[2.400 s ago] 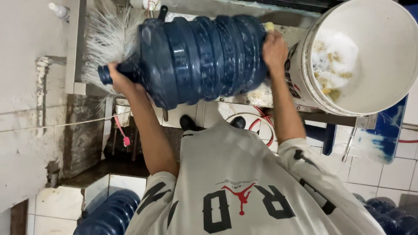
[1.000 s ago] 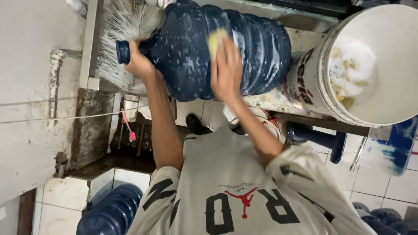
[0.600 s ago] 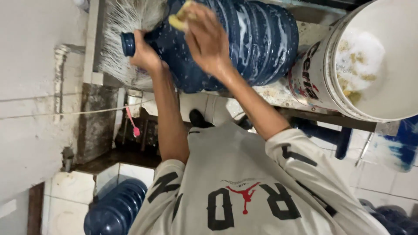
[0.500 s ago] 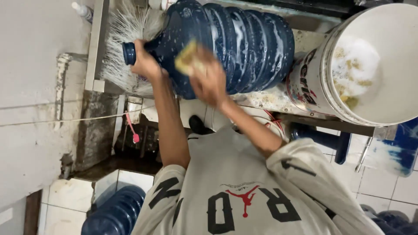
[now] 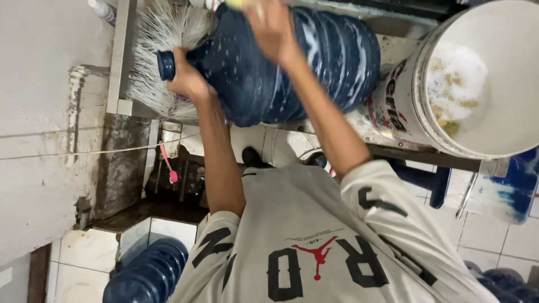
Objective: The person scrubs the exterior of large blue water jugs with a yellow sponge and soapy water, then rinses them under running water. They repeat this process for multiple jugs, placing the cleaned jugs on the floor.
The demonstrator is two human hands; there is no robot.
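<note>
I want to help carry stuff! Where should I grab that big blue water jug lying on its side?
Probably by the neck. The big blue jug lies on its side, its narrow neck pointing toward the white bristle brush. The left hand already wraps there, coming from below. The wide, wet, soapy body looks too broad and slippery for fingers, so a second hand underneath would likely help.

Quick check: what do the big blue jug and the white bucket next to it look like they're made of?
Blue jug: looks like rigid, see-through tinted plastic with a glossy, ribbed wall, wet with suds. White bucket: probably opaque moulded plastic, smooth with a slight sheen, thin rim, foam inside. The left hand grips the jug's neck; the right hand rests on its body.
</note>
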